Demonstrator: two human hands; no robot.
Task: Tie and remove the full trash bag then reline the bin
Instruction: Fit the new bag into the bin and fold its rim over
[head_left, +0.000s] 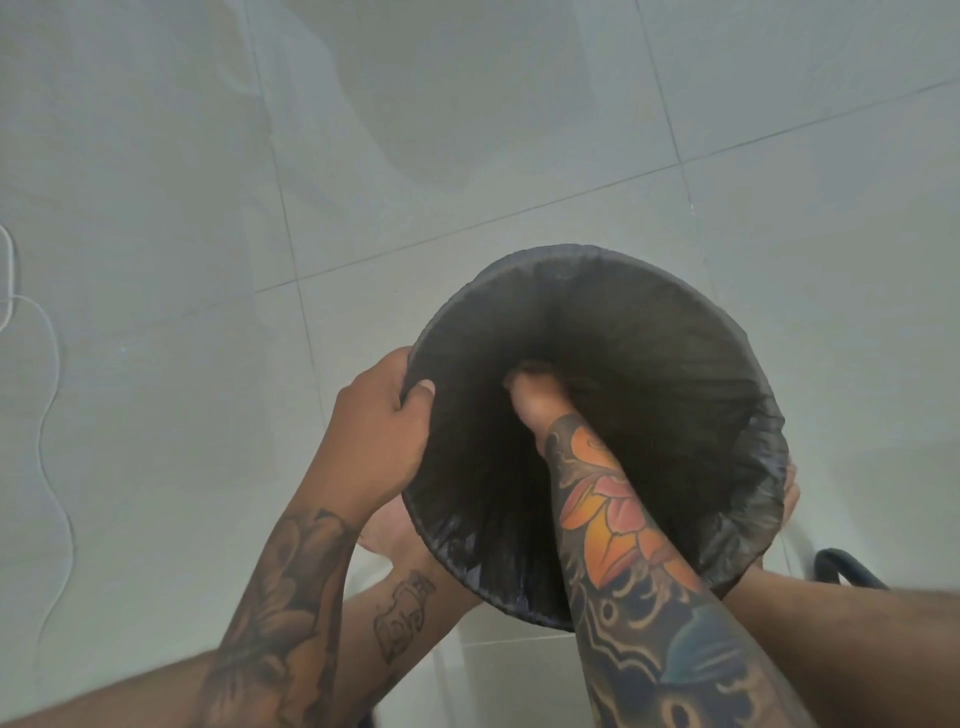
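Right hand (540, 400) in bin (675, 291), left hand (379, 436) on rim.

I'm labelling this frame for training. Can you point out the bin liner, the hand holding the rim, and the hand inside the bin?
black bin liner (675, 374), head view, on its inner wall.
left hand (376, 436), head view, on its back, gripping the rim.
right hand (540, 400), head view, on its back, deep inside the liner.
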